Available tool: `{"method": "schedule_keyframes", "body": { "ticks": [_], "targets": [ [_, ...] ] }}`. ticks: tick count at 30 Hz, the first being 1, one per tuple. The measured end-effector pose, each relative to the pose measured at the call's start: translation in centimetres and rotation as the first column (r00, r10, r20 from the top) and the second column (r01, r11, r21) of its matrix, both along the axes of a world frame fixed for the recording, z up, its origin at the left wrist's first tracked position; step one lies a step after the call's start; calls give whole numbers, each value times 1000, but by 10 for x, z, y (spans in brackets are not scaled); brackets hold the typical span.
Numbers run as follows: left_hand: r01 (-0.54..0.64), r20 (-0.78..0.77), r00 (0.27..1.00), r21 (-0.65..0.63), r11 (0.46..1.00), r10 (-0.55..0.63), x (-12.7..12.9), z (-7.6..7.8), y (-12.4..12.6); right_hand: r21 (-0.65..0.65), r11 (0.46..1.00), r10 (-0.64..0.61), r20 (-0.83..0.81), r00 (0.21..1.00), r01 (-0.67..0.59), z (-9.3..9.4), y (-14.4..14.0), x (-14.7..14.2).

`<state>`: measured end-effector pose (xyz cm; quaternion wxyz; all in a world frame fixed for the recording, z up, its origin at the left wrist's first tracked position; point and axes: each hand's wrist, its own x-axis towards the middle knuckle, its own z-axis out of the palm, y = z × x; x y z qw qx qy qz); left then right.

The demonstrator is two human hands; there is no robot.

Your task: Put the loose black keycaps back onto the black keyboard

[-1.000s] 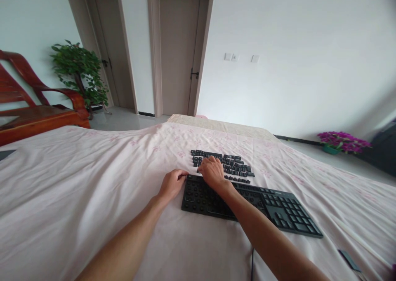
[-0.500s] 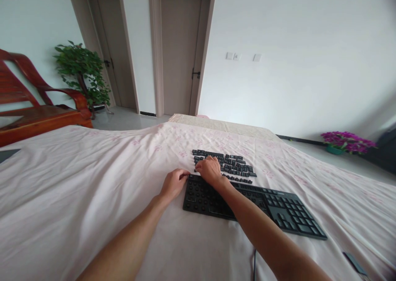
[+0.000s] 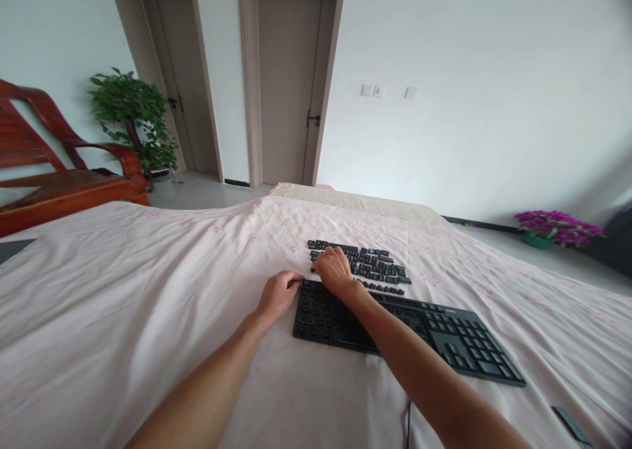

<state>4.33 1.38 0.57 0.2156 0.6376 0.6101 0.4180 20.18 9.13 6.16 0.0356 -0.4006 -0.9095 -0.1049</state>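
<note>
A black keyboard (image 3: 316, 317) lies on the bed sheet, its left part stripped to bare key sockets and its right part still bearing keys. My left hand (image 3: 280, 293) is closed in a pinch at the keyboard's upper left corner, thumb and forefinger touching the edge. Beyond the keyboard, loose black keycaps (image 3: 378, 268) lie in rough rows. My right hand (image 3: 334, 269) reaches over the keyboard with bent fingers down at the left side of these keycaps. Its fingertips are hidden, so whatever they hold does not show. The right forearm covers part of the keyboard's middle.
The sheet (image 3: 197, 291) is pale pink and wrinkled. A cable (image 3: 409, 422) runs toward me below the keyboard. At the lower right lies a small dark flat piece (image 3: 571, 424). Further off stand a wooden chair (image 3: 74, 185), a green plant (image 3: 133, 116) and purple flowers (image 3: 560, 227).
The view has shifted very slightly. Both hands stay in nearly the same places, the left at the keyboard corner and the right over the keycaps.
</note>
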Motion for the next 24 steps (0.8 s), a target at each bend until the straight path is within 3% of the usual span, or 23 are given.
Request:
{"method": "schedule_keyframes", "body": {
  "ticks": [6,11,17,24],
  "targets": [
    [15,12,1000,16,1000,-15,-1,-2,1,-71,993,-97,-113,989,90,0,3,4],
    [-4,14,1000,-7,1000,4,-1,-3,1,-142,979,-178,-249,952,146,10,-15,24],
    [0,17,1000,-4,1000,0,-1,-6,2,-128,988,-121,-258,959,90,14,-43,38],
    [9,18,1000,11,1000,-9,-2,-7,3,-92,989,-133,-191,972,117,11,-52,35]
  ]
}}
